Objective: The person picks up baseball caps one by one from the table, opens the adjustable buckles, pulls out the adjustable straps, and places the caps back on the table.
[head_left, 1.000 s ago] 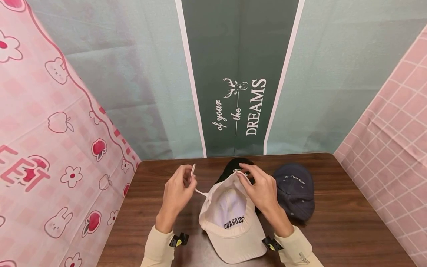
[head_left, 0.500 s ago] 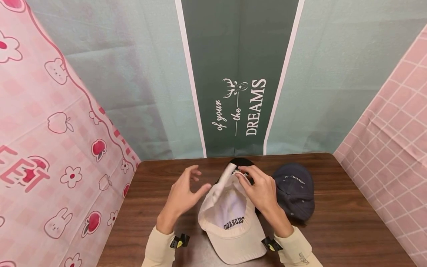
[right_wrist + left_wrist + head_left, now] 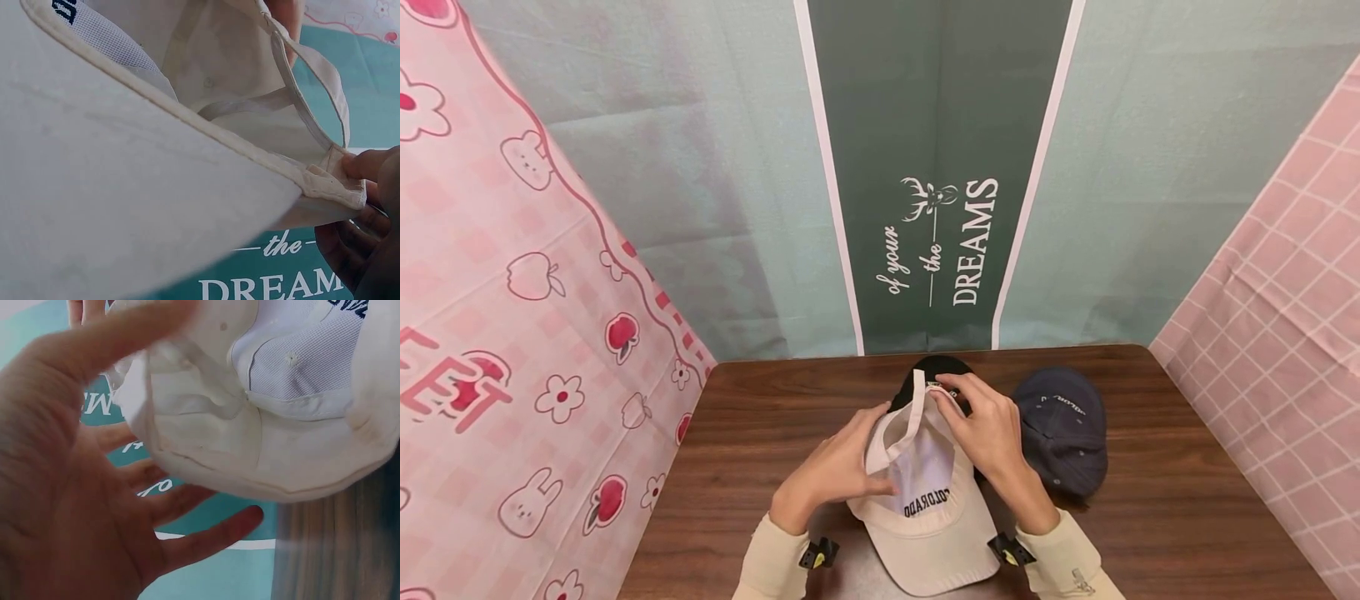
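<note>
A cream baseball cap (image 3: 928,550) is held with its opening upward and its brim toward the person; "COLORADO" shows inside, reversed. My right hand (image 3: 988,425) pinches the back edge of the cap between thumb and fingers, as the right wrist view also shows. A loose back strap (image 3: 918,408) stands up in a curve beside it. My left hand (image 3: 838,462) is at the cap's left side. In the left wrist view its fingers are spread and straight outside the crown, with the thumb over the opening. Whether its fingertips press the fabric I cannot tell.
A black cap (image 3: 936,367) lies behind the cream cap, mostly covered by it. To the right, a navy cap (image 3: 1063,433) rests on the brown wooden table (image 3: 1180,500). Patterned cloths hang at the back and both sides.
My left hand has let go of the strap and moved right and down to the cap's left side. The strap has sprung up toward the right hand, which keeps its pinch.
</note>
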`<state>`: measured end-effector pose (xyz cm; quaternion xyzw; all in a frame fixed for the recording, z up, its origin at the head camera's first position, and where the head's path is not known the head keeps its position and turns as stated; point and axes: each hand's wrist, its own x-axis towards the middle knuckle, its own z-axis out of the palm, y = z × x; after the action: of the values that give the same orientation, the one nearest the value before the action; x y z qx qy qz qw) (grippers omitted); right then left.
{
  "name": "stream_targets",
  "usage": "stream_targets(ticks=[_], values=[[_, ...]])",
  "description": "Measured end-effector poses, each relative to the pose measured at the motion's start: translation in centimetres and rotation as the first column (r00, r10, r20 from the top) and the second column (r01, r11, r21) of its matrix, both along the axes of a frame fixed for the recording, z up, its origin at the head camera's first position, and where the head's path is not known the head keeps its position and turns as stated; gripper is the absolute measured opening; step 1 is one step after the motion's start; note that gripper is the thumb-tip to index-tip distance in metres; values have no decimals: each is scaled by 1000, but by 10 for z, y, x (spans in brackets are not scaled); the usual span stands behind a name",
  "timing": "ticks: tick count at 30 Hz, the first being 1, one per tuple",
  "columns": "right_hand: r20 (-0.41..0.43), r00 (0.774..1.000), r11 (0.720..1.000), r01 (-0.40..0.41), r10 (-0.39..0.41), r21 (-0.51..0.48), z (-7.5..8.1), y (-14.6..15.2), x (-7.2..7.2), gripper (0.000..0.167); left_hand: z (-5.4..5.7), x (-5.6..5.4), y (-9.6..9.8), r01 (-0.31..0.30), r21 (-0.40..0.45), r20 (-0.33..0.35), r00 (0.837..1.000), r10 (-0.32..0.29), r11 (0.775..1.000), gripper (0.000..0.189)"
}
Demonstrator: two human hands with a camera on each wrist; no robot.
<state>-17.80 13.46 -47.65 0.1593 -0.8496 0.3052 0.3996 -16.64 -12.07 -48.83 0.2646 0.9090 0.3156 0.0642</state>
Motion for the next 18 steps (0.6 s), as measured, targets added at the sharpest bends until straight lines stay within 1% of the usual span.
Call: stream_targets(ticks=[4, 10, 15, 18], values=[[5, 1000, 1000, 7, -7, -3, -1, 0, 0, 23, -2, 1, -1, 4, -9, -20, 1000, -4, 1000, 102], [20, 1000, 1000, 18, -18, 7, -2, 1, 0, 24, -3, -2, -4, 12, 52, -57, 998, -9, 999, 79], [71, 997, 1000, 10, -12, 25, -2, 1, 2, 24, -3, -5, -6, 6, 83, -105, 994, 2, 997, 61], [114, 993, 999, 5, -9, 34, -2, 0, 3, 23, -2, -6, -6, -8, 100, -109, 994, 19, 995, 52]])
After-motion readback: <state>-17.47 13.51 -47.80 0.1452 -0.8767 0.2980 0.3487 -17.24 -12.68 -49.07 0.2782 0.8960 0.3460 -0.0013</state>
